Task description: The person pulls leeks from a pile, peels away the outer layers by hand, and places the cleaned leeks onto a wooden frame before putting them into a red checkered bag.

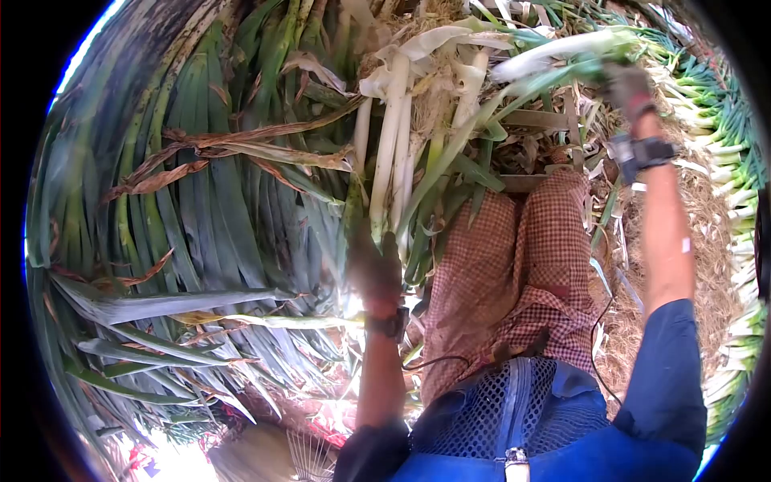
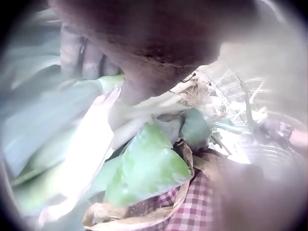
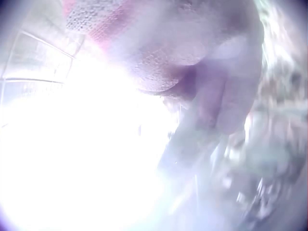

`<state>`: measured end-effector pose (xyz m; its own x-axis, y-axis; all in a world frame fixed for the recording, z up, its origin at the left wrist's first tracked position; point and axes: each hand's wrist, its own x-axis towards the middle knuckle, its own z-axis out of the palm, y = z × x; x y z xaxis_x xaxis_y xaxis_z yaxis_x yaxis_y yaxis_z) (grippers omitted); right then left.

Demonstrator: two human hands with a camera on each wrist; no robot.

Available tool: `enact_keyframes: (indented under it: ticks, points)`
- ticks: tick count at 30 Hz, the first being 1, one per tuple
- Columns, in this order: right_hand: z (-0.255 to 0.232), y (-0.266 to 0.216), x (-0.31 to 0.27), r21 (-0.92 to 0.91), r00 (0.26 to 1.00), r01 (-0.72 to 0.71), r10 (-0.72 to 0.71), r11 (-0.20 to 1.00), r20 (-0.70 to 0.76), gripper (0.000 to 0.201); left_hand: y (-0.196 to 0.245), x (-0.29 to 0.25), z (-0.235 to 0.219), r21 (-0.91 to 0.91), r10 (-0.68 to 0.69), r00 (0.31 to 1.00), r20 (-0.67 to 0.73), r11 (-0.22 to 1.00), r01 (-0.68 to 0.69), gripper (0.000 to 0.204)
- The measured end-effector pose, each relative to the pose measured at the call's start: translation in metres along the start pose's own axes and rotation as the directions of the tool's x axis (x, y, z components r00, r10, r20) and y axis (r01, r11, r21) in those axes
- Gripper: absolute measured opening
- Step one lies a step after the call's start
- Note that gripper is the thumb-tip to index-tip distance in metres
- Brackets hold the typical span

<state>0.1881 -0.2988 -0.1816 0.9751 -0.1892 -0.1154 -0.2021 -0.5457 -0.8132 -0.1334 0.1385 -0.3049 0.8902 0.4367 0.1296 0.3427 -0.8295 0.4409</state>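
Note:
My gloved left hand (image 1: 375,273), blurred in the head view, lies at the green part of several leeks (image 1: 389,145) whose white shafts point away from me. The left wrist view shows fingers (image 2: 91,60) of that hand curled round a green stalk (image 2: 111,83). My gloved right hand (image 1: 630,92) is at the upper right, beside a leek (image 1: 554,52) lying crosswise with long green leaves. In the right wrist view, its fingers (image 3: 233,101) curl round a pale green piece (image 3: 185,139); glare and blur hide the rest.
A large heap of leeks (image 1: 193,193) fills the left side, with dry brown leaves (image 1: 265,136) across it. Rows of leeks (image 1: 723,153) line the far right beside a mass of pale roots (image 1: 707,241). Checked trousers (image 1: 474,281) are between the arms. Wooden slats (image 1: 534,120) show ahead of the knees.

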Motion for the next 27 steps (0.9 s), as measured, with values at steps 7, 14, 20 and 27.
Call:
enact_keyframes:
  ticks: [7, 14, 20, 27]
  points:
    - [-0.057, -0.021, -0.033, -0.442, 0.98, 0.102, -0.167, 0.891, -0.111, 0.048, 0.001, 0.023, 0.005, 0.037, 0.021, 1.0, 0.023, 0.999, -0.022, 0.053]
    - [0.193, -0.075, -0.178, -0.147, 0.711, 0.192, -0.035, 0.97, 0.703, 0.032, 0.015, 0.038, -0.017, -0.139, -0.114, 0.981, 0.159, 0.981, 0.137, 0.053]
    - [0.267, -0.076, -0.208, -0.211, 0.855, 0.083, 0.039, 0.974, 0.517, 0.065, -0.012, 0.025, -0.015, -0.24, -0.185, 0.97, 0.158, 0.946, 0.22, 0.045]
    - [0.284, -0.081, -0.194, -0.22, 0.762, -0.171, 0.271, 0.96, 0.588, 0.054, -0.003, 0.03, -0.042, -0.259, -0.345, 0.916, 0.204, 0.883, 0.391, 0.042]
